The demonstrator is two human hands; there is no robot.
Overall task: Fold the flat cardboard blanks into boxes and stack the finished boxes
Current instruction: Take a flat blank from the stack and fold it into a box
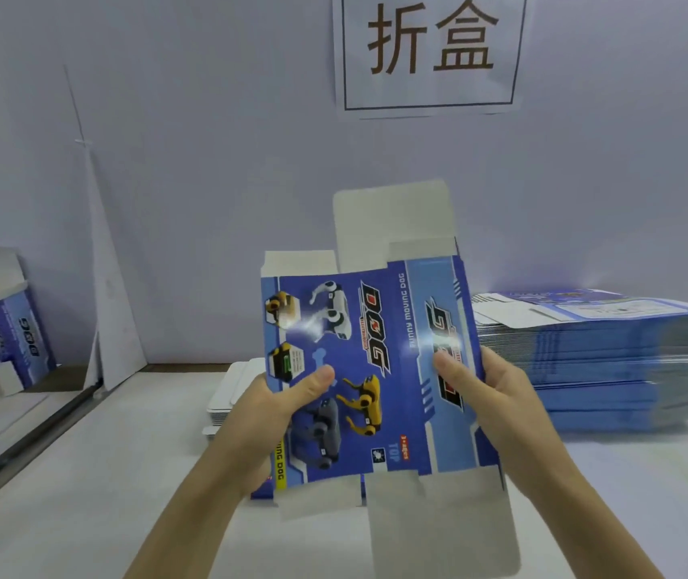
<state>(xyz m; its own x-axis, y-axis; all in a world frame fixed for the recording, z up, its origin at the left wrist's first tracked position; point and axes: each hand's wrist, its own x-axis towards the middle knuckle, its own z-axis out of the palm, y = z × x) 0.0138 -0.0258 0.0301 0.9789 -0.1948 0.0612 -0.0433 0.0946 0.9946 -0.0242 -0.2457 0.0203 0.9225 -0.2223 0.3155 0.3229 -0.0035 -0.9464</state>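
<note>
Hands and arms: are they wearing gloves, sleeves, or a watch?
No. The left hand and right hand have no gloves or rings showing. The left forearm and right forearm show no sleeves, watch or bracelet.

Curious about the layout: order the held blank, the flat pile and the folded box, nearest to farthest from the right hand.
1. The held blank, gripped by the right hand.
2. The flat pile, just to its right.
3. The folded box, far left.

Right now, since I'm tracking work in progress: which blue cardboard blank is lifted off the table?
The blank gripped by the left hand and right hand, flaps unfolded. The others lie flat in the stack at right.
</note>
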